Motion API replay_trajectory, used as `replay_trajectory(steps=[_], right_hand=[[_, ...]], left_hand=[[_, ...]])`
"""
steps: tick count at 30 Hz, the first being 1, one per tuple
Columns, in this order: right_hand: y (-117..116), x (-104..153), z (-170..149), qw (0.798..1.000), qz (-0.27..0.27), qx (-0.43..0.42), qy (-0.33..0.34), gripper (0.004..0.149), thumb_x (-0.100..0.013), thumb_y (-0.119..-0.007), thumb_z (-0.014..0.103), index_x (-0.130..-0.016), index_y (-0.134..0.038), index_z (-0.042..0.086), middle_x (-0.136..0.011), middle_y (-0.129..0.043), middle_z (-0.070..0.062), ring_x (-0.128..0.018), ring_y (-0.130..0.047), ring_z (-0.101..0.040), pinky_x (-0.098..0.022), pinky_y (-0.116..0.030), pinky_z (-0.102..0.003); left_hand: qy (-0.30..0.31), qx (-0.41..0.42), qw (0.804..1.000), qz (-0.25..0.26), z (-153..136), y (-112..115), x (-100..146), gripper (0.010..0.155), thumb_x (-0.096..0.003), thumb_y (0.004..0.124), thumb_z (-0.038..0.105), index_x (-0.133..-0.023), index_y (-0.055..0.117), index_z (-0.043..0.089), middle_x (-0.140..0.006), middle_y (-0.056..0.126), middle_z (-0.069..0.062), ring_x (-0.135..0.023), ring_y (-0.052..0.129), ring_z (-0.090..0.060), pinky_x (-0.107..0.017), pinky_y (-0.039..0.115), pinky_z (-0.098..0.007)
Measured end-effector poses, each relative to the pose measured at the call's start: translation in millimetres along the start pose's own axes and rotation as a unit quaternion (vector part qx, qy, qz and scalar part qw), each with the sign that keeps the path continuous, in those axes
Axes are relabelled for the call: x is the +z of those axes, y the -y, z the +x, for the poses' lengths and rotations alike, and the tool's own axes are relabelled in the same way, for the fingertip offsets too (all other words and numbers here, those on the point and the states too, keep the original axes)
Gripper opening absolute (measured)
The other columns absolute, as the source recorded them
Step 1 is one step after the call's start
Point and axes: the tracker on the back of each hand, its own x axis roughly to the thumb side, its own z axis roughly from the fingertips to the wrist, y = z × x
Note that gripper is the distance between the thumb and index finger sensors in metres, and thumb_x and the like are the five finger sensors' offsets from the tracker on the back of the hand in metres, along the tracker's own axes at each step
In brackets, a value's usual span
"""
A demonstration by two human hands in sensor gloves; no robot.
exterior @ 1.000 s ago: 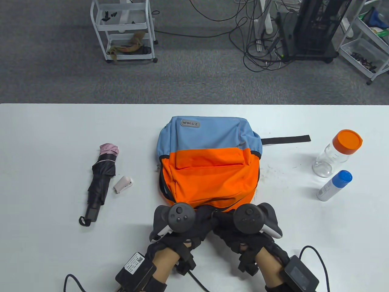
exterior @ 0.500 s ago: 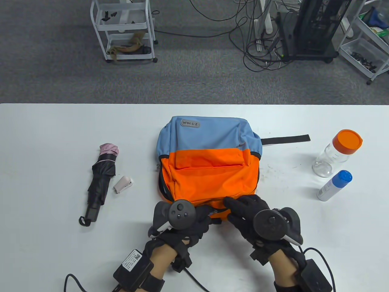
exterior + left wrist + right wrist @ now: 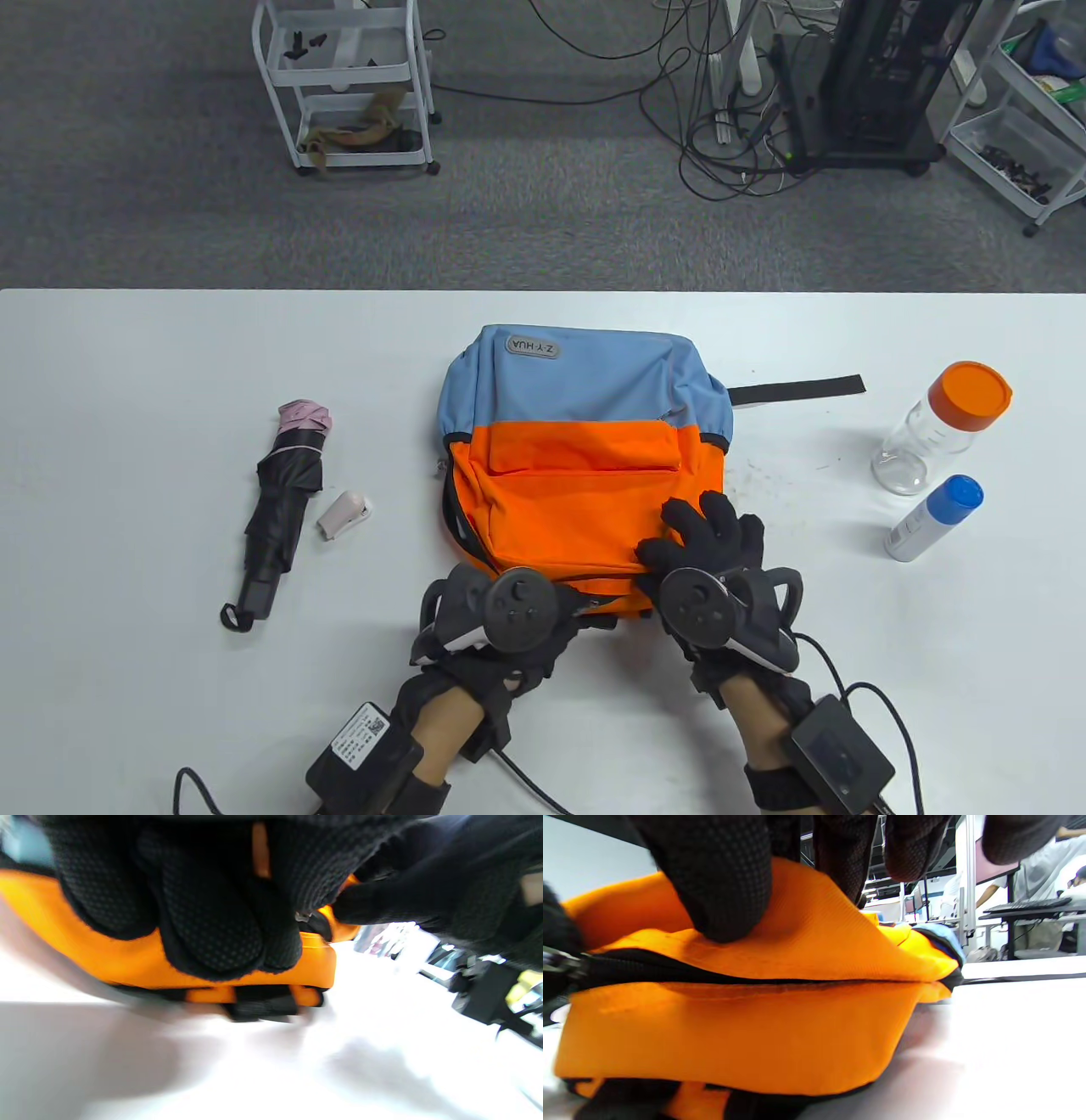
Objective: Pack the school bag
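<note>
The orange and blue school bag [image 3: 585, 450] lies flat in the middle of the table, its top end towards me. My left hand [image 3: 543, 607] is curled at the bag's near edge and pinches the zipper there; the left wrist view shows its fingertips [image 3: 220, 942] bunched against the orange fabric [image 3: 127, 959]. My right hand [image 3: 708, 535] rests with spread fingers on the bag's near right corner. In the right wrist view its fingertips [image 3: 725, 895] press the orange fabric [image 3: 814, 942] just above the black zipper line [image 3: 712, 978].
A folded black and pink umbrella [image 3: 284, 501] and a small pale pink item [image 3: 344, 514] lie left of the bag. A glass jar with an orange lid [image 3: 942, 424] and a white bottle with a blue cap [image 3: 933, 518] lie at the right. A black strap [image 3: 797, 389] sticks out to the right.
My right hand left the bag's near edge beside my left hand, swung right, then moved forward onto the orange front with fingers spread. My left hand stayed at the near edge.
</note>
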Motion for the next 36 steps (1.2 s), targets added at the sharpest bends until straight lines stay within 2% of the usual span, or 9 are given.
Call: replay_trajectory(steps=[3, 7, 9, 12, 13, 18, 24, 30, 36], right_hand=[[1, -1, 0, 1.000, 0.010, 0.005, -0.008, 0.044, -0.044, -0.088, 0.031, -0.083, -0.091, 0.012, -0.105, -0.080, -0.029, -0.096, -0.068, -0.069, -0.056, -0.067, -0.093], [0, -1, -4, 0.999, 0.034, 0.009, -0.021, 0.043, -0.044, -0.087, 0.029, -0.084, -0.089, 0.013, -0.107, -0.077, -0.032, -0.096, -0.064, -0.072, -0.053, -0.066, -0.096], [0, -1, -4, 0.999, 0.045, -0.003, -0.016, 0.043, -0.044, -0.087, 0.028, -0.084, -0.089, 0.013, -0.108, -0.076, -0.033, -0.096, -0.065, -0.073, -0.052, -0.068, -0.096], [2, 1, -2, 0.999, 0.042, 0.005, -0.011, 0.042, -0.044, -0.088, 0.026, -0.084, -0.088, 0.014, -0.108, -0.076, -0.033, -0.096, -0.067, -0.072, -0.053, -0.073, -0.093], [3, 1, -2, 0.999, 0.045, 0.008, -0.006, 0.042, -0.043, -0.088, 0.026, -0.084, -0.088, 0.014, -0.108, -0.077, -0.032, -0.097, -0.068, -0.071, -0.054, -0.077, -0.091], [-1, 1, -9, 0.996, 0.077, -0.027, 0.048, 0.042, -0.043, -0.087, 0.024, -0.083, -0.087, 0.012, -0.110, -0.073, -0.033, -0.098, -0.065, -0.072, -0.058, -0.084, -0.080], [0, 5, -16, 0.994, 0.083, -0.053, 0.041, 0.042, -0.045, -0.089, 0.025, -0.084, -0.087, 0.010, -0.110, -0.073, -0.033, -0.097, -0.061, -0.072, -0.059, -0.079, -0.081], [-1, 7, -8, 0.994, 0.094, -0.042, 0.033, 0.044, -0.048, -0.090, 0.029, -0.086, -0.086, 0.008, -0.105, -0.081, -0.030, -0.092, -0.083, -0.061, -0.057, -0.078, -0.082], [-4, 9, 0, 0.992, 0.116, -0.024, 0.036, 0.046, -0.048, -0.090, 0.029, -0.089, -0.084, 0.007, -0.106, -0.080, -0.030, -0.091, -0.083, -0.060, -0.056, -0.079, -0.080]], left_hand=[[-0.028, -0.041, 0.999, -0.004, -19, -7, 16, 0.043, -0.0589, 0.083, 0.032, -0.096, 0.090, 0.012, -0.073, 0.112, -0.010, -0.050, 0.115, -0.025, -0.054, 0.090, -0.062], [-0.095, -0.079, 0.992, 0.024, -69, -13, 28, 0.043, -0.0595, 0.081, 0.033, -0.097, 0.090, 0.015, -0.075, 0.111, -0.009, -0.052, 0.114, -0.025, -0.056, 0.089, -0.061], [-0.132, -0.081, 0.986, 0.056, -94, -14, 22, 0.042, -0.0586, 0.082, 0.031, -0.095, 0.092, 0.014, -0.074, 0.111, -0.012, -0.051, 0.113, -0.028, -0.056, 0.087, -0.065], [-0.171, -0.081, 0.980, 0.058, -119, -17, 4, 0.042, -0.0581, 0.082, 0.032, -0.095, 0.092, 0.016, -0.076, 0.111, -0.012, -0.052, 0.113, -0.028, -0.056, 0.086, -0.066], [-0.191, -0.089, 0.977, 0.034, -124, -18, -5, 0.041, -0.0584, 0.081, 0.033, -0.096, 0.091, 0.018, -0.077, 0.111, -0.011, -0.054, 0.113, -0.028, -0.058, 0.086, -0.065], [-0.234, -0.140, 0.962, 0.029, -141, -33, -48, 0.041, -0.0593, 0.079, 0.035, -0.098, 0.088, 0.023, -0.084, 0.107, -0.009, -0.062, 0.110, -0.030, -0.062, 0.082, -0.066], [-0.267, -0.152, 0.951, -0.011, -151, -40, -85, 0.041, -0.0573, 0.080, 0.037, -0.097, 0.088, 0.026, -0.089, 0.103, -0.008, -0.072, 0.105, -0.033, -0.065, 0.078, -0.068], [-0.271, -0.157, 0.950, -0.007, -150, -46, -84, 0.044, -0.0581, 0.081, 0.036, -0.101, 0.084, 0.025, -0.093, 0.100, -0.009, -0.077, 0.102, -0.035, -0.067, 0.076, -0.069], [-0.267, -0.163, 0.950, 0.019, -143, -63, -68, 0.054, -0.0590, 0.082, 0.035, -0.110, 0.073, 0.022, -0.106, 0.090, -0.014, -0.090, 0.094, -0.043, -0.069, 0.073, -0.071]])
